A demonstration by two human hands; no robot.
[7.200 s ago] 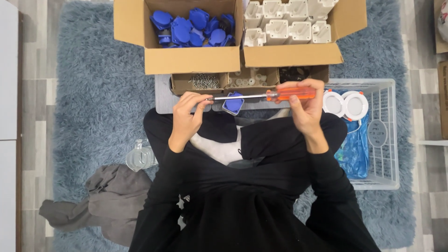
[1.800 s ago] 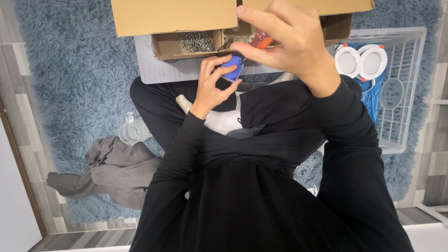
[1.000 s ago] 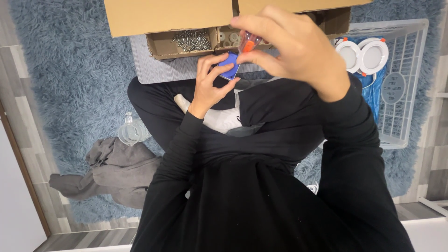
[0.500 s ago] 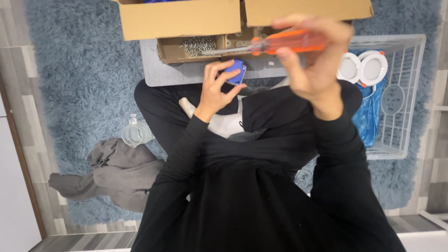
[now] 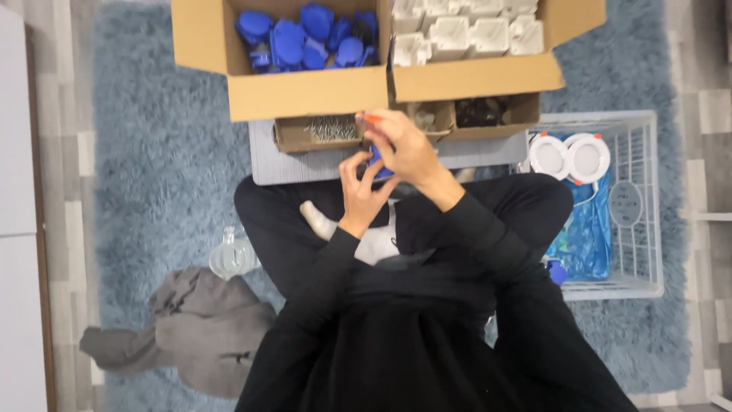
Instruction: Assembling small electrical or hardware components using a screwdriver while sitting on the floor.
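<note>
My left hand (image 5: 361, 185) holds a small blue plastic part (image 5: 379, 162) in front of my lap, fingers curled around it. Right above it my right hand (image 5: 400, 146) grips an orange-handled screwdriver (image 5: 368, 119), held upright with only the handle's end showing; the shaft is hidden between my hands. Both hands meet over a grey board (image 5: 305, 164) lying across my crossed legs.
A cardboard box (image 5: 305, 90) of blue parts and a second box (image 5: 480, 72) of white parts stand ahead, with small trays of screws (image 5: 324, 130) below them. A white wire basket (image 5: 637, 206) with round white lamps (image 5: 570, 156) is at right. A grey garment (image 5: 194, 332) and clear bottle (image 5: 232, 258) lie left.
My right hand swung the screwdriver from a raised, sideways hold down to an upright one over the blue part. The view tilted so the boxes' contents show again.
</note>
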